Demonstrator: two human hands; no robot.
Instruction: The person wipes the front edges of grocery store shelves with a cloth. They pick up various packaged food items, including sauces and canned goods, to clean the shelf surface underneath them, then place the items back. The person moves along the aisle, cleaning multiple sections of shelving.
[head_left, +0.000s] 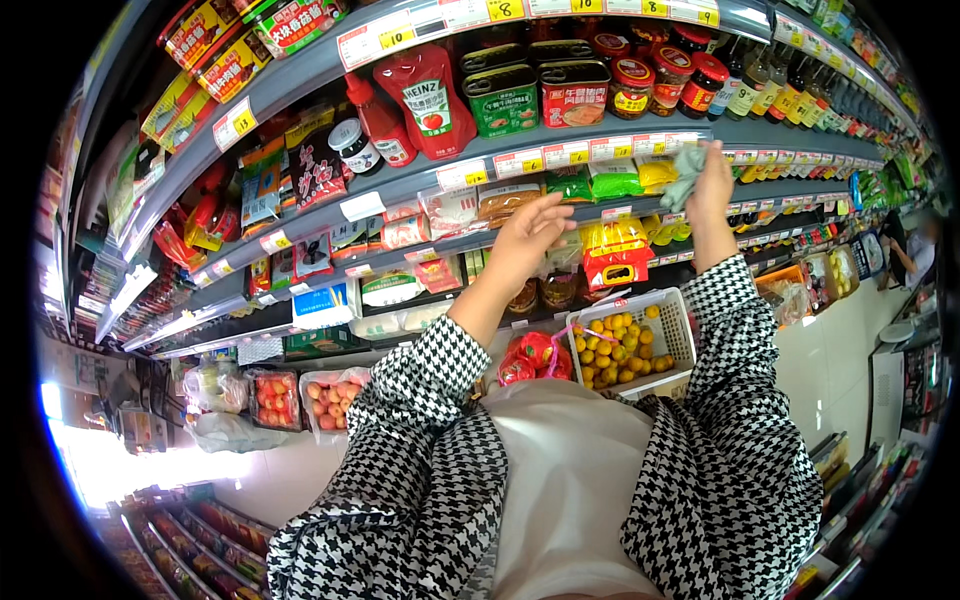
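A crumpled grey-green cloth (682, 180) is bunched in my right hand (711, 184), which is raised in front of the shelf edge with its price tags (577, 152). Farther left, my left hand (534, 229) hangs in the air with its fingers loosely spread and nothing in them. Behind it lies a bag of brown food (504, 202) on a lower shelf. Green packets (613, 178) and a yellow packet (657, 174) lie between the two hands. Above stand a Heinz ketchup bottle (426, 101), a green tin (501, 105), a red tin (574, 96) and several red-lidded jars (631, 86).
Below the shelves sit a white plastic crate (679, 319) of small orange fruit, red net bags (534, 358) and a box of apples (330, 401). Glass bottles (750, 86) line the upper right. A person (916, 251) is at the far right. Another shelf (187, 540) runs behind me.
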